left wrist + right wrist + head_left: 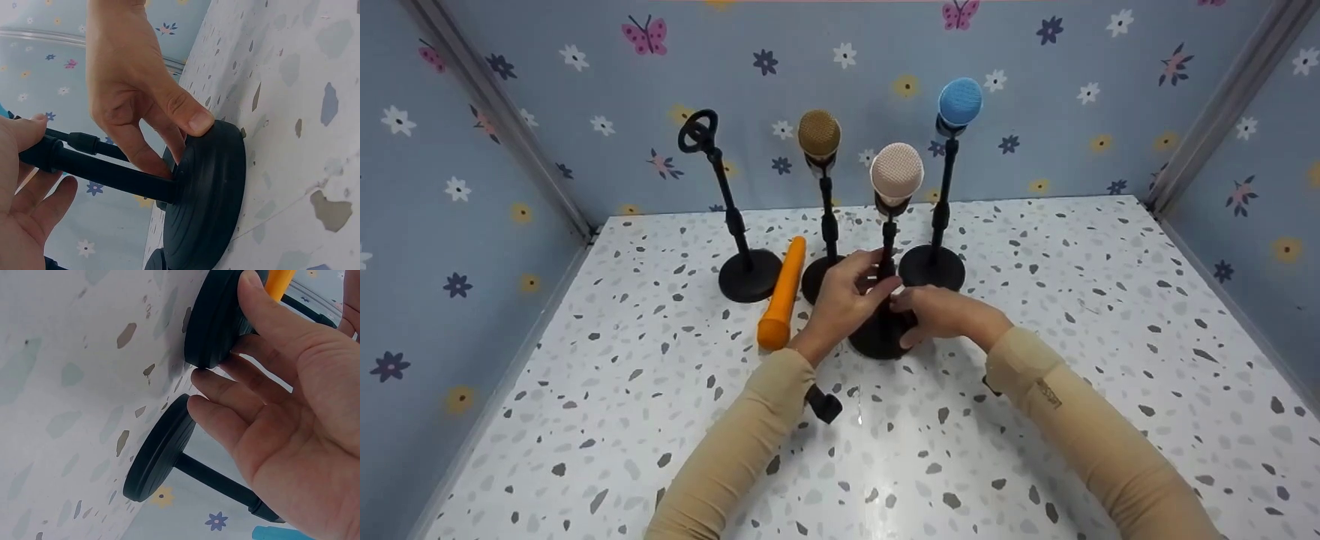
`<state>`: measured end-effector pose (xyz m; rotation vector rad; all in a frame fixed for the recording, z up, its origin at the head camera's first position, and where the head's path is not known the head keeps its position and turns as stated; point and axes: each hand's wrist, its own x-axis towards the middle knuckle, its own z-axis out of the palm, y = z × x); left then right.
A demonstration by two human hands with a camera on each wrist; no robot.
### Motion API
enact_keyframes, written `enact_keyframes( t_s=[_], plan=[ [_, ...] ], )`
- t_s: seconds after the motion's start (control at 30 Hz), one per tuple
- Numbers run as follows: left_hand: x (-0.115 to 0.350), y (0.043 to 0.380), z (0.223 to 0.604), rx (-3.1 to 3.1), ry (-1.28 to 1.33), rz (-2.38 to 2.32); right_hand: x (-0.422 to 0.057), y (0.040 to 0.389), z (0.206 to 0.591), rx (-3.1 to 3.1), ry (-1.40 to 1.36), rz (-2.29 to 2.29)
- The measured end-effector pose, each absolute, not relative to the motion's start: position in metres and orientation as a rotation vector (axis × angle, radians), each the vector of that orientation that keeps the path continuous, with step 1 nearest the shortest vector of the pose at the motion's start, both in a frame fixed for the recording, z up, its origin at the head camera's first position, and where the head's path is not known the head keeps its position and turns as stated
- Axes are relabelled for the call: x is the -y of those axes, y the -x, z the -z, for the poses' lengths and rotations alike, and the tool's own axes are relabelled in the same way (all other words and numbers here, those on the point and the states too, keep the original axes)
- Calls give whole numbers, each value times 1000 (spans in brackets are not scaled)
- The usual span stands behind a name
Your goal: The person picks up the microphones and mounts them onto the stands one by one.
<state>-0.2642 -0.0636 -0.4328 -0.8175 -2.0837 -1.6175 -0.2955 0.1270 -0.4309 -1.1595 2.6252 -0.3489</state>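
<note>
A microphone with a pale pink mesh head (896,171) sits in the clip of a black desk stand (889,234). My left hand (844,298) grips the stand's pole partway up, thumb on the near side and fingers behind. Lower down, my right hand (949,311) holds the round base (211,191); its thumb presses the base's edge in the left wrist view and the other fingers reach by the pole. In the right wrist view, two fingertips of the right hand (298,388) hang between this base and the neighbouring stand's base (160,453).
Behind stand a gold-headed microphone (819,135) and a blue-headed microphone (960,103) on matching stands. An orange microphone (787,289) lies left of my left hand, beside a stand with a bare ring clip (699,133). Patterned panels (855,90) enclose the speckled table (622,337).
</note>
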Motion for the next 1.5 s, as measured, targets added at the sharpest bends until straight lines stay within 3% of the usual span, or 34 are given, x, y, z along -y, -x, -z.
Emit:
enact_keyframes(
  t_s=[0.23,0.5,0.97,1.27,1.5],
  plan=[
    [61,250,419,2021,802,1654,-127,295,431,-2610,1140,340],
    [67,266,436,2105,857,1644,-128,295,430,-2610,1154,330],
    [68,272,433,2153,789,1530,-128,294,429,-2596,1139,316],
    [76,279,422,2264,894,1664,-129,293,428,-2600,1159,314],
    [78,281,426,2282,765,1682,-127,292,429,-2604,1109,361]
  ],
)
